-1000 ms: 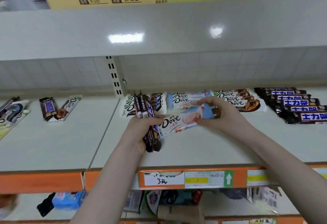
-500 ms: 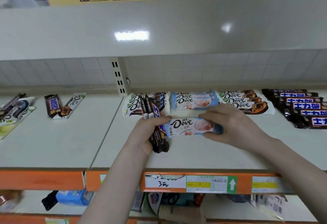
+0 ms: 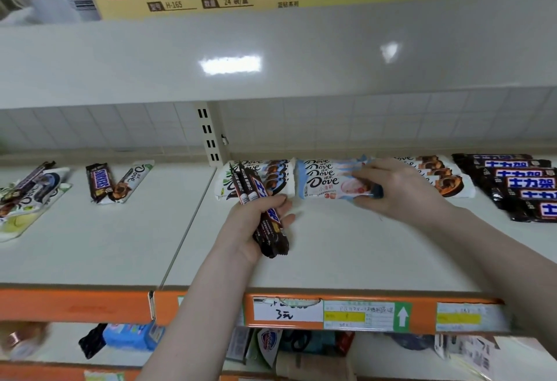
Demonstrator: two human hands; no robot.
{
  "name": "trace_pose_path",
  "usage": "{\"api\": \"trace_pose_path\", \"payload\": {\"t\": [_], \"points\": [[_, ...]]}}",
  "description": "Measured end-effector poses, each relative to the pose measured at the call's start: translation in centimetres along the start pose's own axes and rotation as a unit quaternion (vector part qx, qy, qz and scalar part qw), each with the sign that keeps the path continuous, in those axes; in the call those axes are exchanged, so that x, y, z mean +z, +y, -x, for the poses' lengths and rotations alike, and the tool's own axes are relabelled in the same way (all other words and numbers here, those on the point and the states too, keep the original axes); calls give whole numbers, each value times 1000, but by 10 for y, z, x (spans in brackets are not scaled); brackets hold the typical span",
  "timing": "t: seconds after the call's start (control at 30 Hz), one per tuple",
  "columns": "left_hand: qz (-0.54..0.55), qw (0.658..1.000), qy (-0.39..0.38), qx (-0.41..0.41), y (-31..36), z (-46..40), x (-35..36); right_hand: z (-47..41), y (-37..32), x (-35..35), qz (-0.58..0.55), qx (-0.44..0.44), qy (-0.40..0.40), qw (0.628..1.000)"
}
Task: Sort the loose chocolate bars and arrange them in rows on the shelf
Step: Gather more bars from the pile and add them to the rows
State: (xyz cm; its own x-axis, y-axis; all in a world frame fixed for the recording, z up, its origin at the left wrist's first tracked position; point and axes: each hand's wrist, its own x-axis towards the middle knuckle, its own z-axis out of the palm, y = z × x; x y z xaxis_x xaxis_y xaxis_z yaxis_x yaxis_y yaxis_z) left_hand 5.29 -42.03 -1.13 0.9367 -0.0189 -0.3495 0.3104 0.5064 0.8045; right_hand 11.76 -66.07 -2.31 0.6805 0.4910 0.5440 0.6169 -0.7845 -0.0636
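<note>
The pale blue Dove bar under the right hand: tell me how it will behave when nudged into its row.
The pale blue Dove bar lies flat, so it should slide rather than roll. Its glossy wrapper probably slips easily on the smooth shelf. The right hand covers one end, so it may pivot if pushed there.

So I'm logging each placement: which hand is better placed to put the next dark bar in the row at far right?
Probably the right hand: it's nearer the dark row. The left hand grips the dark bars.
</note>
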Motion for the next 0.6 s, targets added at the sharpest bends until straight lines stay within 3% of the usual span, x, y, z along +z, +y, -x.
{"api": "trace_pose_path", "payload": {"t": [0.6], "points": [[28,999,19,-1,0,4,3,-7,9,14,43,27,-82,995]]}}
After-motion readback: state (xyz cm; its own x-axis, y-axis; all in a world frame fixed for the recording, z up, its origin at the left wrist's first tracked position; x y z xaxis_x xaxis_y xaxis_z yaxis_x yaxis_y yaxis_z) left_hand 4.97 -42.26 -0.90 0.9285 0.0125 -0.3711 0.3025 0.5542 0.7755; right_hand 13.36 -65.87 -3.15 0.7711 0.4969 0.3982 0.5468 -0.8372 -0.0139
